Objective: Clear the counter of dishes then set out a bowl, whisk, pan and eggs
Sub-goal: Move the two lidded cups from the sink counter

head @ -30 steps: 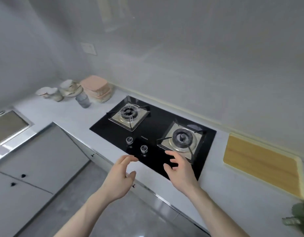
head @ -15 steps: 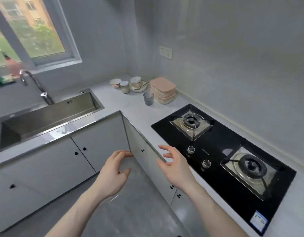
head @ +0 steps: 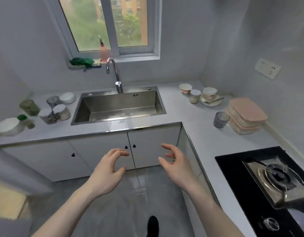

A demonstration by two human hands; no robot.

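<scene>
Facing the sink point(head: 118, 106), the person holds both hands out over the floor, in front of the cabinet doors, gripping nothing. Along the counter's point(head: 195, 124) left end stand jars point(head: 53, 112) and a white bowl point(head: 8, 126), well apart from the hands. The left hand point(head: 106, 173) has its fingers loosely curled and empty; the right hand point(head: 176, 165) is likewise relaxed, fingers spread, empty. The dishes to clear sit in the counter's far right corner: a small bowl point(head: 185, 88), a jar point(head: 194, 96), a second bowl on a plate point(head: 210, 100) with a spoon point(head: 214, 100) lying across it, handle pointing right along the back wall. Nearer, a grey cup point(head: 221, 120) stands upright just beside stacked pink-lidded boxes point(head: 246, 115), whose long axis runs away from the counter's front edge. All of these lie up and right of the hands, so the right hand is probably nearer. The hob point(head: 233, 168) fills the counter's right end.
</scene>
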